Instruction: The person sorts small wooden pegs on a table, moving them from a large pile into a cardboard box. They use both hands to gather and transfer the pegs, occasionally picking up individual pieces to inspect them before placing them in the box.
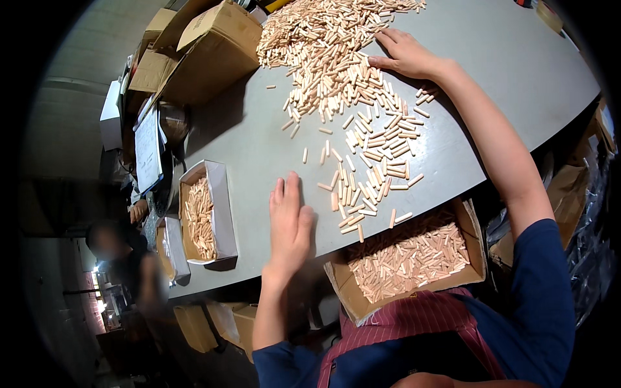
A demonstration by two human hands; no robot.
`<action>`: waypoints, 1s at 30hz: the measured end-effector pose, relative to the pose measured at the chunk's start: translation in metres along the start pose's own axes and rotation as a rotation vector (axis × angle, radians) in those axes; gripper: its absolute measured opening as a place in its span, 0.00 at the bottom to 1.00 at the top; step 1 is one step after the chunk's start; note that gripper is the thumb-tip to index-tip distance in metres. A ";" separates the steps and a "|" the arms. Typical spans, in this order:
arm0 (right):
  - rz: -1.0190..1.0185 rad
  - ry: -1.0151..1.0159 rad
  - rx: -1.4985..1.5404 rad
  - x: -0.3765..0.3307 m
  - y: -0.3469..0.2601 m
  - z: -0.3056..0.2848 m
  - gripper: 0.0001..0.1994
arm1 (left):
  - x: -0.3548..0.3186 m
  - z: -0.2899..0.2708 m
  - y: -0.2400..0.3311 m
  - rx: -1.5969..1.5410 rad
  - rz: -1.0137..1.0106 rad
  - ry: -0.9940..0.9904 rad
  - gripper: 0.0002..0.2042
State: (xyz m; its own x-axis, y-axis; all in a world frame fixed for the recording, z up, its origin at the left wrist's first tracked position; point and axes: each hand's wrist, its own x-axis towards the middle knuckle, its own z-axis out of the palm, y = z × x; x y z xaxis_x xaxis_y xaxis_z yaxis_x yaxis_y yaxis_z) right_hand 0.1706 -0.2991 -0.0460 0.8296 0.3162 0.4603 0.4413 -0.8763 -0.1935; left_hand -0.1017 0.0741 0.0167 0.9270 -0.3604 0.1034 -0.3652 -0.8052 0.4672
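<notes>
A: Head view, pegs (349,84)?
B: Pale, wooden-looking; massed in one heap (317,39) on the grey table (259,142), strays spilling towards the near edge.
A: Right hand (411,57)?
B: At the heap's right side; fingers extended, thumb apart, fingertips by the pegs.
A: Left hand (288,223)?
B: Below the heap, leftward; fingers straight, close together, thumb slightly apart. Table contact: cannot tell.
A: Containers?
B: White box (222,210), pegs inside, below-left of heap; carton (346,291), pegs inside, below heap; brown boxes (220,58), left of heap.
</notes>
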 end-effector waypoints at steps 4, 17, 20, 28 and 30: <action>0.010 -0.039 0.004 0.002 0.000 -0.001 0.41 | -0.005 0.000 0.016 0.183 0.064 -0.077 0.28; 0.051 -0.116 -0.031 0.002 0.000 -0.005 0.42 | -0.021 0.000 0.025 0.055 0.153 -0.146 0.29; 0.051 -0.104 -0.024 0.002 0.002 -0.003 0.43 | -0.020 0.001 0.025 0.002 0.126 -0.108 0.30; 0.092 -0.158 0.009 0.001 -0.007 -0.015 0.42 | -0.010 0.006 0.030 -0.071 0.177 -0.115 0.33; 0.052 -0.072 0.046 -0.001 -0.003 -0.010 0.42 | -0.003 0.011 0.035 -0.105 0.235 -0.112 0.33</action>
State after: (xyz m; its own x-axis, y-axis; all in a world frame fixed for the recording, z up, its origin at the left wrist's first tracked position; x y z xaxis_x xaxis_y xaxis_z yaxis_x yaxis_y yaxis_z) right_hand 0.1649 -0.3004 -0.0369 0.8733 0.2976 0.3857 0.4112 -0.8749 -0.2559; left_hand -0.1185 0.0421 0.0233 0.8009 -0.5857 0.1246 -0.5525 -0.6426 0.5309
